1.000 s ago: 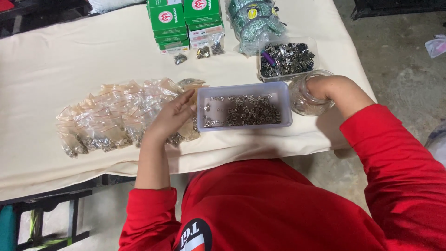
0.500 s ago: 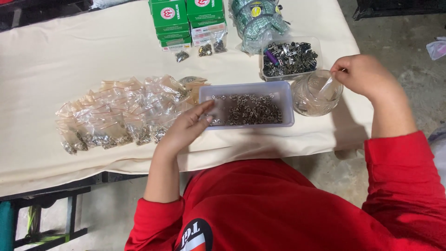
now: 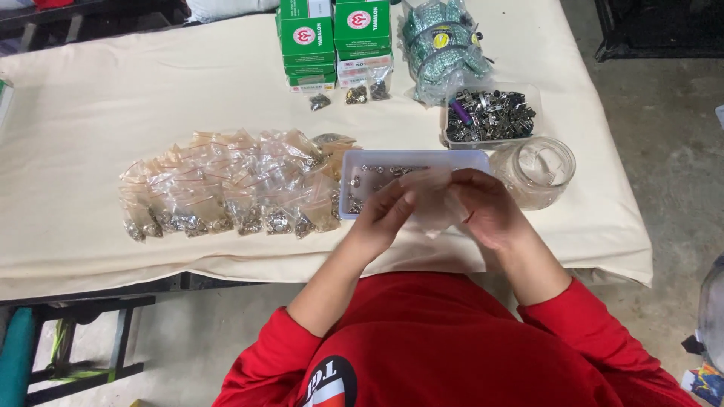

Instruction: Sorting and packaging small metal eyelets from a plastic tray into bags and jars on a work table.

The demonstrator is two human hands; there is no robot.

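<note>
Cream cloth covers the table (image 3: 113, 98), which stands on a grey concrete floor (image 3: 664, 113) seen past its right edge. Near the front edge, right of centre, a small clear plastic bag (image 3: 436, 200) is held between both hands, just above a shallow pale tray (image 3: 407, 160) of small metal parts. The left hand (image 3: 385, 215) is closed on the bag's left side, with fingers and thumb pinched on the film. The right hand (image 3: 486, 209) is closed on the bag's right side, its fingers curled round the edge. Whether the bag holds anything cannot be told, as the film is thin and blurred against the tray. A heap of filled clear bags (image 3: 234, 188) with small metal pieces inside is laid along the front edge to the left of the tray, touching its left wall. A round glass jar (image 3: 537, 172) is placed just beside the tray's right end. A clear rectangular tub (image 3: 490, 114) of dark metal clips is set behind the jar, toward the far right corner. A bundle of teal wrapped packets (image 3: 443, 47) is found behind the tub. Stacked green boxes (image 3: 335, 34) are placed at the far edge, with a few loose metal pieces (image 3: 351, 94) in front of them. Red sleeves (image 3: 596, 339) are worn on both arms.
</note>
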